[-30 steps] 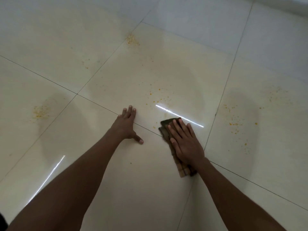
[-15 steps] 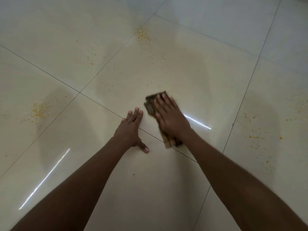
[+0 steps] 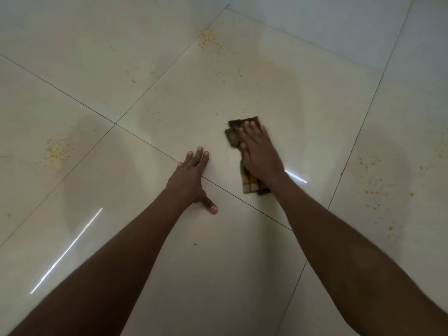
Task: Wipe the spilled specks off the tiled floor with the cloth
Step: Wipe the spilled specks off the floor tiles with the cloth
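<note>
A dark brown checked cloth [image 3: 233, 135] lies folded on the cream tiled floor [image 3: 303, 98], pressed flat under my right hand [image 3: 259, 154]; its ends stick out beyond my fingertips and below my wrist. My left hand [image 3: 191, 177] rests flat on the floor to the cloth's left, fingers together, thumb out, holding nothing. Yellow specks lie in patches: a cluster at the far tile joint [image 3: 209, 41], one at the left [image 3: 57, 149], a scatter at the right [image 3: 371, 187], and faint dots [image 3: 155, 107] ahead of my left hand.
Dark grout lines cross the glossy tiles. Bright light streaks reflect at the lower left [image 3: 68, 248] and beside my right wrist [image 3: 295, 177]. A tiny dark speck [image 3: 195, 244] sits between my forearms. Paler tiles [image 3: 327, 23] lie at the far right.
My right hand has pushed the cloth forward and left across the middle tile, over the specks that lay there. My left hand has stayed planted. The view has shifted with my head.
</note>
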